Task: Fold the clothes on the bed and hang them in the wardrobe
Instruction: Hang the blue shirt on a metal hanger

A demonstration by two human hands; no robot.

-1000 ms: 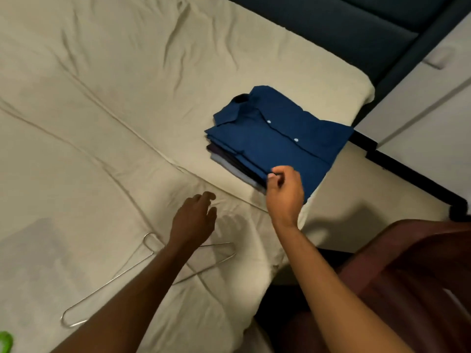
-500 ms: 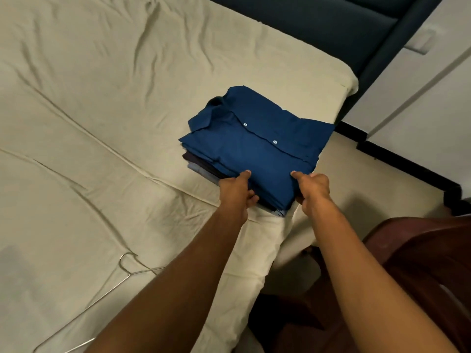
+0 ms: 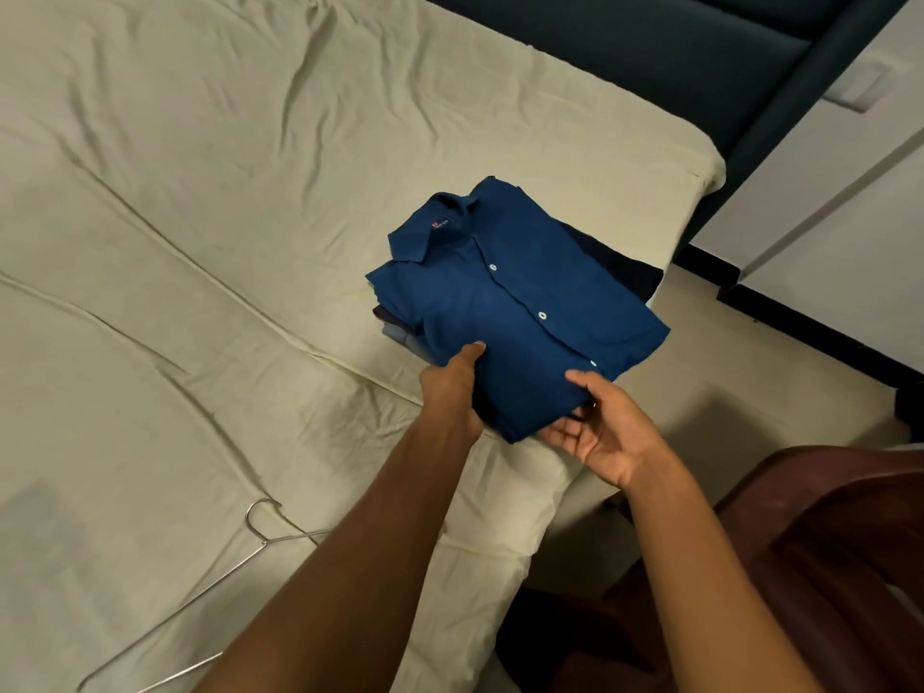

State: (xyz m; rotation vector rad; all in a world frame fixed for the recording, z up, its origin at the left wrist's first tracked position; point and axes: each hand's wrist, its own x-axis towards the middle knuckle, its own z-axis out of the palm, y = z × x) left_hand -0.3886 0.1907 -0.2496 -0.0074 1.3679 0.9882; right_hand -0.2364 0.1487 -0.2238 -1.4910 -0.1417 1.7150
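Note:
A folded blue button shirt (image 3: 520, 312) lies on top of a small stack of folded clothes (image 3: 395, 325) near the right edge of the bed (image 3: 200, 242). My left hand (image 3: 452, 387) grips the shirt's near left edge, thumb on top. My right hand (image 3: 600, 432) holds the near right corner, thumb on top and fingers underneath. The shirt's near end is raised a little off the darker garments below, one of which shows at the far right (image 3: 630, 277).
A wire hanger (image 3: 260, 532) lies on the beige sheet at the lower left, partly under my left forearm. A dark blue headboard (image 3: 650, 57) runs along the top. White wardrobe doors (image 3: 840, 232) stand at right. A dark red chair (image 3: 825, 567) sits at the lower right.
My left hand moved from near the hanger to the stack. Both hands took hold of the blue shirt's near edge and lifted and shifted it, uncovering a dark garment beneath.

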